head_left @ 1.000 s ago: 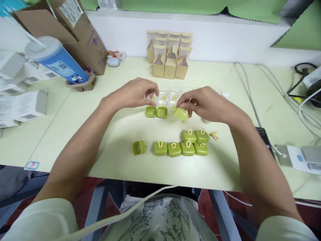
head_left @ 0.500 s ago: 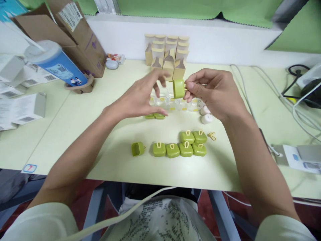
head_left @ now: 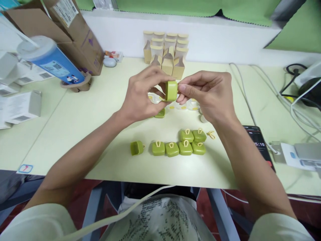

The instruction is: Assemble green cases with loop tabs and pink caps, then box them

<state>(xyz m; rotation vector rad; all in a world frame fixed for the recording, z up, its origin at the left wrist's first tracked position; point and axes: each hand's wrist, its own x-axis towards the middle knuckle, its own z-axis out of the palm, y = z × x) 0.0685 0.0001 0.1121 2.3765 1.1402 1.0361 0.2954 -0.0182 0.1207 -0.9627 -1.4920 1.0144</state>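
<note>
A small green plastic cap (head_left: 171, 91) is held up above the table between my two hands, turned on its side. My left hand (head_left: 144, 95) grips it by the rim, thumb below and fingers above. The fingertips of my right hand (head_left: 208, 92) pinch at its right side, where the loop was seen; they now cover that loop. Nearer me stand several green caps (head_left: 185, 148) with pale yellow loops on top. Another green cap (head_left: 136, 148) lies on its side to their left. A loose yellow loop (head_left: 211, 135) rests right of the group.
Behind my hands are clear containers (head_left: 193, 104) with yellow spots, partly hidden. Open small cartons (head_left: 173, 65) stand by the wall. At left are a blue cup (head_left: 60, 65), a cardboard box (head_left: 85, 47) and white boxes (head_left: 23, 107). A phone (head_left: 259, 144) and cables (head_left: 298, 115) lie at right.
My left hand has closed from open onto the green cap. The cap has moved slightly left with my right hand. More of the phone shows beside my right forearm.
</note>
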